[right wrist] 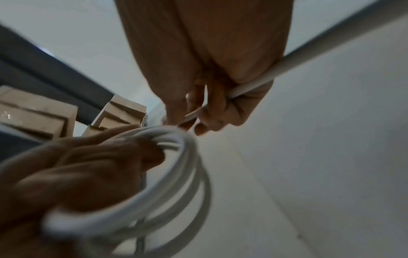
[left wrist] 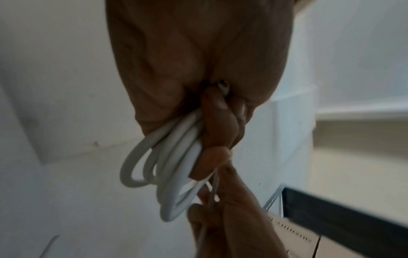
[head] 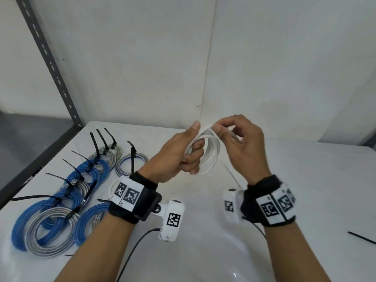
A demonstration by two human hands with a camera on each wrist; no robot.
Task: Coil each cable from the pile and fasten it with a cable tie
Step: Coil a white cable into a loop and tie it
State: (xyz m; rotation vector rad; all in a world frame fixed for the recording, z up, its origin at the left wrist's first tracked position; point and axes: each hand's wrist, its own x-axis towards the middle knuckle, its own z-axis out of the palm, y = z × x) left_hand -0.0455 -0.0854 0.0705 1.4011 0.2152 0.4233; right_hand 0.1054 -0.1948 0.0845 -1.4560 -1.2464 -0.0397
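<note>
Left hand (head: 179, 153), seen from the head camera, grips a white cable coil (head: 210, 153) above the middle of the white table (head: 305, 180), its fingers curled through the loops and thumb pressed on top; the right hand (head: 242, 147) pinches the cable's loose strand at the top of the coil. Finished blue and grey coils (head: 59, 212), each bound with a black cable tie, lie in rows along the table's left edge, and a loose black cable tie (head: 362, 238) lies near the right edge. A grey perforated shelf upright (head: 50, 64) stands at the table's far left corner against plain white walls. From the left wrist camera, the curled fingers (left wrist: 220, 129) clamp several white loops (left wrist: 167, 167) that hang below the palm, with the other hand just beneath. From the right wrist camera, thumb and fingers (right wrist: 216, 113) close on a thin white strand (right wrist: 253, 83) running through the palm, the coil (right wrist: 176, 174) just beside them; brown cardboard boxes (right wrist: 37, 115) show blurred behind.
</note>
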